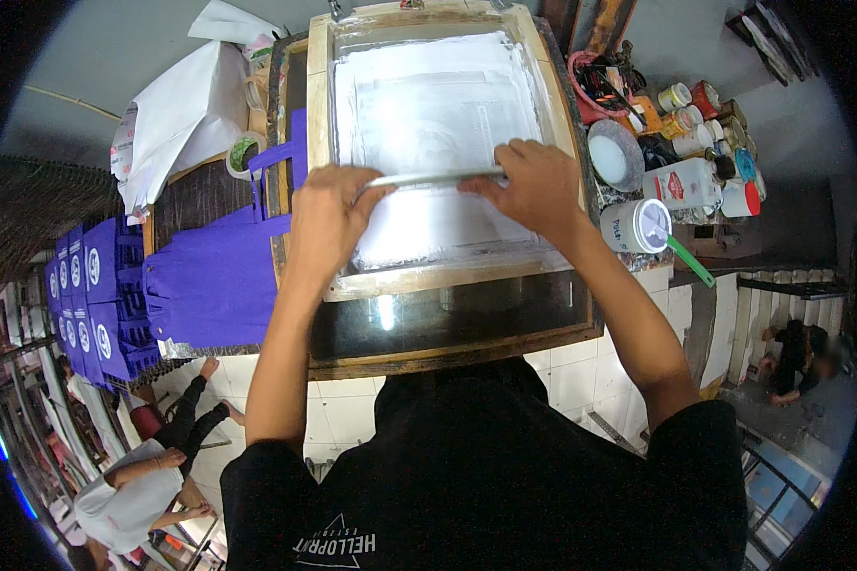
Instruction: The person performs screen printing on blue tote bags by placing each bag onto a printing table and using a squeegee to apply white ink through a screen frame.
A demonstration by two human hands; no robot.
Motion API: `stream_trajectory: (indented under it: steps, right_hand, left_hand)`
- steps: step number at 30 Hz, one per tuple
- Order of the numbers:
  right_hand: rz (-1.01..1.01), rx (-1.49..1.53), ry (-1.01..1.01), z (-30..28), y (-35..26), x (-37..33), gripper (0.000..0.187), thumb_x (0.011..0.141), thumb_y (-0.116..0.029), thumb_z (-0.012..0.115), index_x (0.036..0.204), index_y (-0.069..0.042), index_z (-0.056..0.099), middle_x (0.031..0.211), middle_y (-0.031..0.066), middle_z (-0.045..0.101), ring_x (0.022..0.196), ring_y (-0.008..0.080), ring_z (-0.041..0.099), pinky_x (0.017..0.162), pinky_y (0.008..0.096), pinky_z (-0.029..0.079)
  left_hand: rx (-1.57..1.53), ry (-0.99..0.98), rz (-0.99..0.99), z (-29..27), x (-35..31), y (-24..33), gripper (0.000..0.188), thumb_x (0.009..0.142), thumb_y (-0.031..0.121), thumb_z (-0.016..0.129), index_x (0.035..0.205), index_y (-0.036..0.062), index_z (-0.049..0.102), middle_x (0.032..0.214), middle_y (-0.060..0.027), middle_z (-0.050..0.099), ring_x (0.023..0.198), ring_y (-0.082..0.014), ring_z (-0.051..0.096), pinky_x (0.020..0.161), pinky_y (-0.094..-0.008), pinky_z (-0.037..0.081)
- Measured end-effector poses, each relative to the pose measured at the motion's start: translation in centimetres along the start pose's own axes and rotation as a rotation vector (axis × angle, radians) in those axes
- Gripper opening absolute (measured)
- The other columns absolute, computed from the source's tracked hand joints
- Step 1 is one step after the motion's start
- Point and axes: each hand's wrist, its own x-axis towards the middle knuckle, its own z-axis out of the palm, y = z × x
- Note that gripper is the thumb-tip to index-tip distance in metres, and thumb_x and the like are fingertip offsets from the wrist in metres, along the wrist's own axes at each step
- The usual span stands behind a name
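Note:
A pale squeegee [432,178] lies across the mesh of a wooden-framed printing screen [320,95]. Gripping its left end is my left hand [329,211], fingers curled over the top edge. My right hand [543,188] is closed on the other end in the same way. White ink [428,71] coats much of the mesh, with a faint design showing through it. Under the screen is a dark glossy table [448,324] with a wooden border. A purple cloth bag [219,281] with handles lies at the table's left, partly running beneath the frame.
On the right stand a white ink tub [628,228] with a green-handled tool [690,262], a bowl [614,157] and several jars. Printed purple bags [90,295] hang at the far left. One person [133,490] sits lower left; another [800,357] is at the right.

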Motion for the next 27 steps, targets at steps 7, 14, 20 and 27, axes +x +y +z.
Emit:
stream_trajectory:
  steps: [7, 14, 20, 27]
  right_hand:
    - [0.008, -0.01, -0.035, -1.7, -3.3, -6.2, 0.053, 0.08, -0.062, 0.072, 0.074, -0.01, 0.062, 0.071, 0.0063, 0.06, 0.068, 0.0255, 0.064, 0.06, 0.0412, 0.049]
    - [-0.055, 0.033, 0.13, -1.4, -3.6, -8.0, 0.031, 0.072, -0.034, 0.079, 0.088, -0.012, 0.064, 0.09, 0.0033, 0.065, 0.087, 0.0244, 0.065, 0.075, 0.0421, 0.049]
    - [-0.08, 0.087, 0.185, -3.3, -3.3, -8.5, 0.031, 0.069, -0.023, 0.076, 0.098, -0.014, 0.068, 0.101, 0.0014, 0.068, 0.09, 0.0247, 0.066, 0.077, 0.0413, 0.05]
    - [-0.096, -0.012, 0.554, -13.1, -3.3, -0.8, 0.025, 0.073, -0.024, 0.076, 0.094, -0.013, 0.069, 0.095, 0.0031, 0.069, 0.086, 0.0262, 0.067, 0.074, 0.0413, 0.049]
  left_hand:
    - [-0.018, 0.023, 0.091, -0.2, -6.5, 2.3, 0.013, 0.084, 0.012, 0.078, 0.092, 0.0017, 0.076, 0.088, -0.014, 0.074, 0.084, -0.0324, 0.067, 0.083, -0.04, 0.051]
    - [0.033, 0.146, 0.106, 0.5, -10.5, 0.4, 0.073, 0.076, 0.026, 0.087, 0.137, 0.0041, 0.055, 0.137, -0.0209, 0.059, 0.13, -0.0356, 0.054, 0.111, -0.0504, 0.037]
    - [0.204, 0.289, 0.216, 1.4, -13.1, -3.6, 0.124, 0.064, 0.044, 0.094, 0.16, 0.0063, 0.024, 0.16, -0.0246, 0.037, 0.152, -0.0384, 0.03, 0.123, -0.0584, 0.012]
    - [-0.085, 0.221, -0.206, 1.5, -8.8, -0.1, 0.089, 0.072, 0.027, 0.093, 0.146, 0.0036, 0.05, 0.144, -0.0258, 0.054, 0.139, -0.0383, 0.045, 0.117, -0.0579, 0.028]
